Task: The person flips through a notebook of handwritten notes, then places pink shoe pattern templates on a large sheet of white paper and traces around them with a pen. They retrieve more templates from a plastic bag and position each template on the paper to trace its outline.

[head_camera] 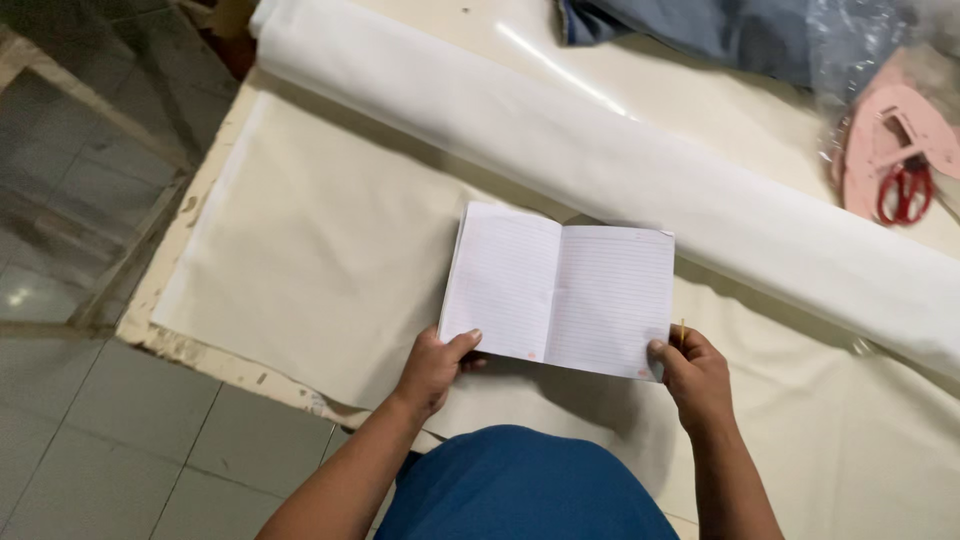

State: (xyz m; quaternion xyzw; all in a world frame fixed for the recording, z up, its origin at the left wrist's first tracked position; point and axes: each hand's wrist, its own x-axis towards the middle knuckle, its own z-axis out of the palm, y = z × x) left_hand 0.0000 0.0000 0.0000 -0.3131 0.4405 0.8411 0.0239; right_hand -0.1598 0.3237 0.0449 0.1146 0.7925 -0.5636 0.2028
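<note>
2 bare hands held an open notebook (558, 292) by its near edge, seen from above. Closest to the viewer was the person's blue clothing (520, 485), with both forearms reaching forward over it. The left hand (432, 368) pinched the lower left corner of the notebook, thumb on top of the page and fingers curled out of sight beneath. The right hand (695, 375) pinched the lower right corner the same way, and a thin pencil-like stick (683, 331) poked up between its fingers.

The notebook lay spread flat at a double page of ruled, unwritten paper, raised slightly over cream cloth (310, 260) that covered the bench (160, 335). Its far edge sat just beside a long roll of white fabric (600, 170) that ran diagonally across the bench.

Holding the book well here seemed to mean keeping both thumbs near the outer corners, so the 2 pages stayed flat and unhidden, and keeping the stick clear of the paper.

Beyond the roll lay folded blue-grey cloth (700, 30), crinkled clear plastic (850, 50), a pink curved template (890, 140), and red-handled scissors (905, 190) resting on it. Grey floor tiles (80, 440) showed at left.
</note>
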